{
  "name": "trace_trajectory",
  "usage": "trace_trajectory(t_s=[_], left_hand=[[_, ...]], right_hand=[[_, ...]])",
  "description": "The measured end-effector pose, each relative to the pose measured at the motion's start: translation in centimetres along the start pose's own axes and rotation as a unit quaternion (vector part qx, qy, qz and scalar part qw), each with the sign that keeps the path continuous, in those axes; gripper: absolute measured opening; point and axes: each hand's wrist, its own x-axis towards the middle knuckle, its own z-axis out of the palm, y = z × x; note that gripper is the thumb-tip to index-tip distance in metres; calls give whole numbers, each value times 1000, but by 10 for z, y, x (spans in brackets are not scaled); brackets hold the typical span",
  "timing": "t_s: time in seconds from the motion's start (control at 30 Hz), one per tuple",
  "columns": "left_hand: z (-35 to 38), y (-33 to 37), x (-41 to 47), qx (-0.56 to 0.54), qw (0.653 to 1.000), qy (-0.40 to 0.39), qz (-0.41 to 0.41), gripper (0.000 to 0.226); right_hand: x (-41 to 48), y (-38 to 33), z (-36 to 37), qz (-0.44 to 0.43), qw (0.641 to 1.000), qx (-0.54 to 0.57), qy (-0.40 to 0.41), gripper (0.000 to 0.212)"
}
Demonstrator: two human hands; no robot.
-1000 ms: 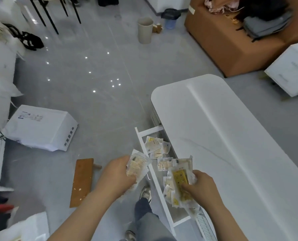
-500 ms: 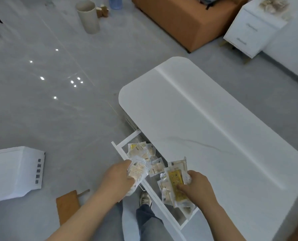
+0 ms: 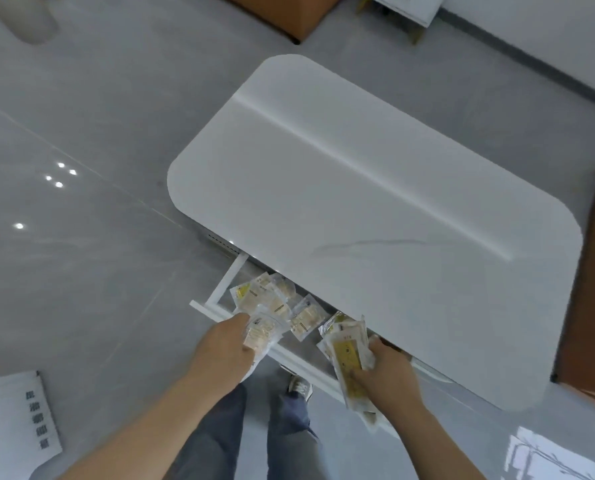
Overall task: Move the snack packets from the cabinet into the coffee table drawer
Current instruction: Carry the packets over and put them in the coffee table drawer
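Though each snack packet carries a printed label, the print is too small and blurred to read; only yellow panels and dark bars can be made out. The person stands at the open coffee table drawer (image 3: 216, 308), which is pulled out from under the white table top (image 3: 375, 209) toward the legs. The left hand (image 3: 228, 348) is closed around a clear packet (image 3: 262, 332) with pale contents, held above the drawer's front rail. The right hand (image 3: 384, 372) grips a bunch of packets (image 3: 346, 355); the front one has a yellow label, and its long axis runs from the table edge down toward the person, leaning slightly right at the lower end. Loose packets (image 3: 272, 299) lie in the drawer near its left end, overlapping and turned at different angles; one (image 3: 306, 317) lies a little apart to the right, its long axis slanting up to the right. On the floor at lower left rests a white box (image 3: 15, 417) with a column of dark characters, probably not Latin script, which cannot be read. A shoe (image 3: 300, 386) shows just below the drawer front.
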Motion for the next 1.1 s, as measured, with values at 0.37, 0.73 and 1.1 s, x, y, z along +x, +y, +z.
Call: trace_trajectory(t_s=[0.37, 0.73, 1.1], left_hand=[[67, -35, 98, 15, 999, -35, 2, 18], [130, -58, 165, 40, 998, -25, 43, 22], [174, -80, 214, 59, 993, -16, 97, 23]], right_hand=[[74, 15, 75, 40, 999, -25, 0, 25], [153, 33, 154, 38, 998, -48, -8, 10], [223, 40, 221, -7, 992, -121, -29, 27]])
